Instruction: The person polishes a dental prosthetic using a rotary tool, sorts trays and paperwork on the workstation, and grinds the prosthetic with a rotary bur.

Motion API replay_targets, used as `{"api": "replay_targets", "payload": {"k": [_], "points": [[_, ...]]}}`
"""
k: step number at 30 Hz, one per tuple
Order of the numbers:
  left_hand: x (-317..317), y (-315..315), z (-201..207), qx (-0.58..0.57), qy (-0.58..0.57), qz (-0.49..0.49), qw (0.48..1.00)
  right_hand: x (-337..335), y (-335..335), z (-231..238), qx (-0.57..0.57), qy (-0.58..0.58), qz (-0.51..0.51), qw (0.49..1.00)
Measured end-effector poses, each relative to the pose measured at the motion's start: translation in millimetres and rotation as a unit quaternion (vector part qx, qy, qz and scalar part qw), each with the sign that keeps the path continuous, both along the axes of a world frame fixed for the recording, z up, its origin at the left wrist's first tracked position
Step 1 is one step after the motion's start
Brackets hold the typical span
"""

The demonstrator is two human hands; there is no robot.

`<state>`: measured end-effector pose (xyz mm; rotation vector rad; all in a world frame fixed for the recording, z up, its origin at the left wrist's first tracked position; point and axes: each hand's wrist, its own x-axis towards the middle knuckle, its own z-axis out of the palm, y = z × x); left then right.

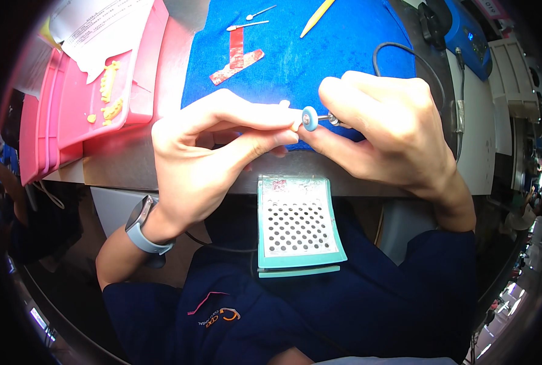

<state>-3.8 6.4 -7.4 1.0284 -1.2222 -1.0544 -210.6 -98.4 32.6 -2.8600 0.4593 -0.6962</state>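
My right hand [388, 125] is closed around a rotary handpiece, mostly hidden by the fingers. A thin metal shank sticks out of it toward the left, with a light blue polishing wheel [309, 118] on its end. My left hand [207, 149] pinches a small whitish piece [296, 124] between thumb and fingertips, right beside the wheel. Fingers cover most of this piece, so its kind does not show. Whether wheel and piece touch, I cannot tell. Both hands are above the near edge of a blue cloth [277, 67].
On the cloth lie red strips [237, 48], two small mounted bits [248, 25] and a yellow stick [317, 17]. Pink trays [140, 91] at left hold yellow pieces [108, 82] and papers [100, 30]. A teal perforated box [301, 261] is below my hands; a blue control unit [467, 39] stands far right.
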Motion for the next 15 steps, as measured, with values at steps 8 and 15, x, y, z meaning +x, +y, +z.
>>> {"api": "replay_targets", "payload": {"k": [8, 15], "points": [[0.0, 0.3, -1.2, 0.008, 0.056, -0.022, 0.998, 0.3, 3.4, 0.1, -0.001, 0.004, 0.01, 1.0], [-3.6, -0.9, -1.9, 0.026, 0.066, 0.001, 0.998, 0.7, 3.1, 0.8, 0.015, 0.006, 0.031, 0.999]]}}
